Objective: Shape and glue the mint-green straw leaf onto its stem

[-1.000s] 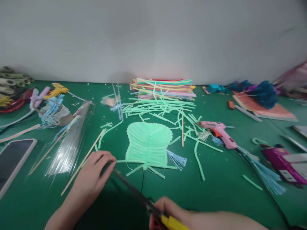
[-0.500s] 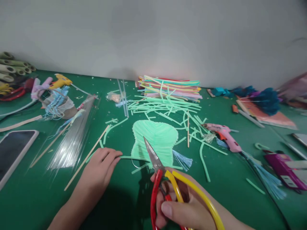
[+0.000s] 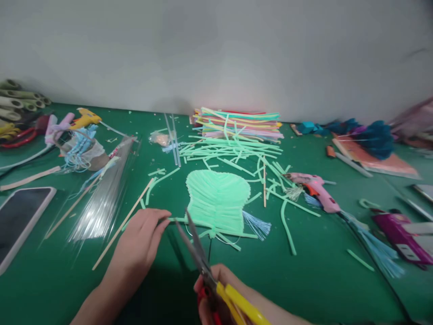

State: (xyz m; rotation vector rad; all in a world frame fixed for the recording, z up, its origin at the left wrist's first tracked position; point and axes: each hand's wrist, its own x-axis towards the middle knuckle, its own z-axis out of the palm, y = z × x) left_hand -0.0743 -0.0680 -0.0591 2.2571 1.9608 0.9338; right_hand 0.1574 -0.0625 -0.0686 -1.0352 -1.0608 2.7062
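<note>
My left hand (image 3: 142, 239) pinches the free end of a mint-green pipe cleaner (image 3: 177, 220), which runs right to the lower edge of a fan-shaped piece (image 3: 218, 194) made of mint pipe cleaners. In my right hand (image 3: 223, 289) are scissors (image 3: 199, 257) with red and yellow handles. Their blades are parted and point up and left, close to the pipe cleaner between my left fingers and the fan-shaped piece. A thin wire loop and cut pipe cleaner ends show along the piece's lower edge. A blue tassel (image 3: 257, 225) lies at its right.
Loose mint pipe cleaners (image 3: 233, 149) and a multicoloured bundle (image 3: 237, 124) lie behind. A pink glue gun (image 3: 316, 189) with a cord is at right, near a purple device (image 3: 402, 237). A wooden stick (image 3: 123, 223), clear glue sticks (image 3: 101, 203) and a phone (image 3: 23, 221) are at left.
My right hand has moved down and left with the scissors, and their blades have opened near the pipe cleaner. My left hand keeps its pinch in nearly the same place.
</note>
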